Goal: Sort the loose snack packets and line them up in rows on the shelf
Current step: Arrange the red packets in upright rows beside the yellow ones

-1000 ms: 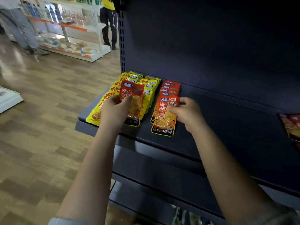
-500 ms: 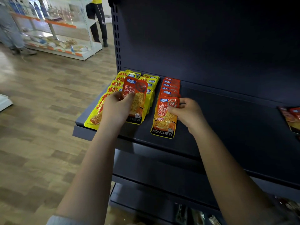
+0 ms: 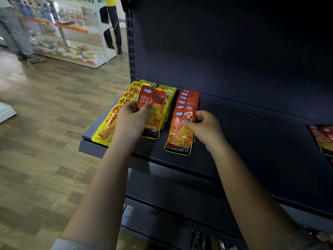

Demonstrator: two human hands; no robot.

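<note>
Near the middle of the frame, on a dark matte metal shelf [image 3: 243, 141], flat glossy snack packets lie in overlapping rows running back toward the rear panel. The left hand [image 3: 130, 121] holds an orange-red packet [image 3: 153, 109] raised and tilted above the yellow rows [image 3: 133, 94], its grip curled round the packet's left edge with fingertips [image 3: 146, 106] pressed on the printed face; the packet's lower black band is partly hidden by the hand. Just right of it, the right hand [image 3: 205, 126] pinches the upper right corner of the front packet [image 3: 180, 134] of the red row [image 3: 189, 99], thumb beside a round emblem, the packet lying flat with its black "KONCHEW" band close to the shelf's front lip. Both packets are rectangular foil pouches with rounded corners. More red packets [image 3: 322, 136] lie loose at the right edge of the frame. At the upper left, a white shelving unit [image 3: 72, 42] stands on a wood-patterned floor [image 3: 45, 123].
</note>
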